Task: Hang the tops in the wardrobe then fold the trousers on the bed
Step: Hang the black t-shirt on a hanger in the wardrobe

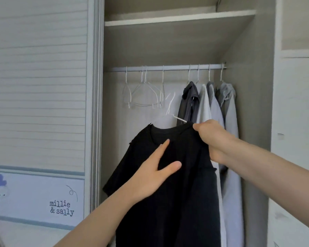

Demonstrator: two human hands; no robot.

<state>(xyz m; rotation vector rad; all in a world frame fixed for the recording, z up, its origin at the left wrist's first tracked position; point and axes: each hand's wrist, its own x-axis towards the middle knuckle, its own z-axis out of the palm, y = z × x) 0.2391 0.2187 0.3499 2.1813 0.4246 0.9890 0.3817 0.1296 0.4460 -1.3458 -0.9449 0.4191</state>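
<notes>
A black top (pixel 185 184) hangs from a white hanger (pixel 170 107), held up below the wardrobe rail (pixel 168 68); the hanger's hook is blurred and off the rail. My right hand (pixel 212 139) grips the top's right shoulder. My left hand (pixel 153 170) lies flat on the top's chest, fingers straight. Several tops hang on the rail at the right: a dark grey one (pixel 189 102), a white one (pixel 203 104) and light grey ones (pixel 228 111).
Several bare white hangers (pixel 143 93) hang on the left part of the rail. A shelf (pixel 178 19) runs above. A slatted sliding door (pixel 37 82) with a "millie & sally" panel (pixel 61 208) stands at the left; the wardrobe's side wall (pixel 253 104) is at the right.
</notes>
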